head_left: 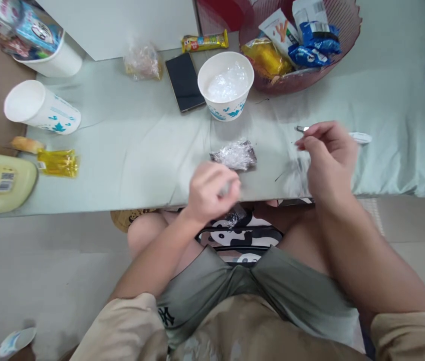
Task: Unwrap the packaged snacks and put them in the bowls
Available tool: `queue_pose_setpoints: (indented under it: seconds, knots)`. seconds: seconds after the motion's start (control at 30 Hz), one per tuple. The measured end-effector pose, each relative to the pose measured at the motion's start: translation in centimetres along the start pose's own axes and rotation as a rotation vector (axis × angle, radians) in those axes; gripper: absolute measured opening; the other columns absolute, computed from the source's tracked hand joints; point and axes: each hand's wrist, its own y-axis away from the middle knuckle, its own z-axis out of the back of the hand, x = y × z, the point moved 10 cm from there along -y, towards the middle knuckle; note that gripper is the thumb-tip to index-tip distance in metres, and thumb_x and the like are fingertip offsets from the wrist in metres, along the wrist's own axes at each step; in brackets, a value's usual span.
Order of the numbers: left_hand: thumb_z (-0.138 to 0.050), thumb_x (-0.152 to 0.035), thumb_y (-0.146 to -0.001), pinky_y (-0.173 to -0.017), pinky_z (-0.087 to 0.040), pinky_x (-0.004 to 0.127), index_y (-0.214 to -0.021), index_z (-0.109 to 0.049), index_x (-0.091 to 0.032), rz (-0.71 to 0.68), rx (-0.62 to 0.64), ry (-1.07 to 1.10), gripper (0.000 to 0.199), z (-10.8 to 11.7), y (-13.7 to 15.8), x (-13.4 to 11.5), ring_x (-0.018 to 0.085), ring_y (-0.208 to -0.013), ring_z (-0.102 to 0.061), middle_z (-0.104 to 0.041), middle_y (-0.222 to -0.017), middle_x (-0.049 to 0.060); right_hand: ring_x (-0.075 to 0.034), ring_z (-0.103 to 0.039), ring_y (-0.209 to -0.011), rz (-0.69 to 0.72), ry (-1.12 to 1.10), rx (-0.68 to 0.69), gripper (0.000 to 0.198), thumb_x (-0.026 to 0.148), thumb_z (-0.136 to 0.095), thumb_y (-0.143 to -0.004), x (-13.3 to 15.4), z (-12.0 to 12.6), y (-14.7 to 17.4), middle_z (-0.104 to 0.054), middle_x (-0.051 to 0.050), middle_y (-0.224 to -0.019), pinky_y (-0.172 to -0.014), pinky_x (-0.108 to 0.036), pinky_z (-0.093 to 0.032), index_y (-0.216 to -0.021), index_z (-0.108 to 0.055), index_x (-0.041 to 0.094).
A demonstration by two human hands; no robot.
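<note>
My left hand (212, 193) is curled closed just above the table's front edge, its fingers partly smeared by motion. Whatever it may hold is hidden. In front of it lies a crumpled bundle of clear plastic film (237, 155) with dark parts at its ends. My right hand (331, 160) is over the table with thumb and fingertips pinched together; anything between them is too small to name. A slim tool with a metal tip and white handle (361, 137) passes behind that hand, and I cannot tell whether the hand touches it. Beyond stands a paper cup (225, 108) holding clear film.
A black phone (185, 82), a yellow snack packet (205, 41) and a pink bowl of snacks (283, 85) lie at the back. On the left are a tipped paper cup (56, 113), a yellow wrapper (60, 163) and a pale green bottle (5, 183). A panda-print seat (235, 238) shows below.
</note>
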Motion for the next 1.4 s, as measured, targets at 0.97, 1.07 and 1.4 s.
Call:
queue_pose_setpoints:
  seconds: [0.97, 1.07, 1.4]
  knots:
    - [-0.055, -0.008, -0.089, -0.090, -0.056, 0.033, -0.129, -0.058, -0.026, 0.388, 0.083, 0.084, 0.044, -0.3, 1.1, 6.6, 0.014, -0.094, -0.063, -0.046, -0.139, 0.011, -0.020, -0.064, -0.065, 0.268, 0.407, 0.050, 0.020, 0.034, -0.045, -0.096, 1.9, -1.4, 3.8, -0.065, -0.001, -0.074, -0.064, -0.036, -0.050, -0.101, -0.063, 0.026]
    - [-0.050, -0.009, -0.092, -0.097, -0.055, 0.037, -0.123, -0.066, -0.025, 0.388, 0.145, 0.046, 0.038, -0.7, 1.5, 6.7, 0.015, -0.099, -0.063, -0.039, -0.145, 0.012, -0.020, -0.063, -0.067, 0.350, 0.438, 0.152, 0.018, 0.033, -0.048, -0.095, 3.3, -3.5, 4.7, -0.066, -0.003, -0.078, -0.066, -0.037, -0.051, -0.097, -0.065, 0.026]
    - [-0.048, -0.013, -0.095, -0.104, -0.051, 0.039, -0.119, -0.062, -0.025, 0.184, 0.222, 0.093, 0.030, -1.9, 0.6, 4.6, 0.027, -0.138, -0.052, -0.036, -0.160, 0.012, -0.023, -0.068, -0.088, 0.332, 0.448, 0.317, 0.025, 0.033, -0.055, -0.096, 1.7, -6.7, 4.6, -0.070, -0.008, -0.100, -0.076, -0.038, -0.055, -0.108, -0.076, 0.029]
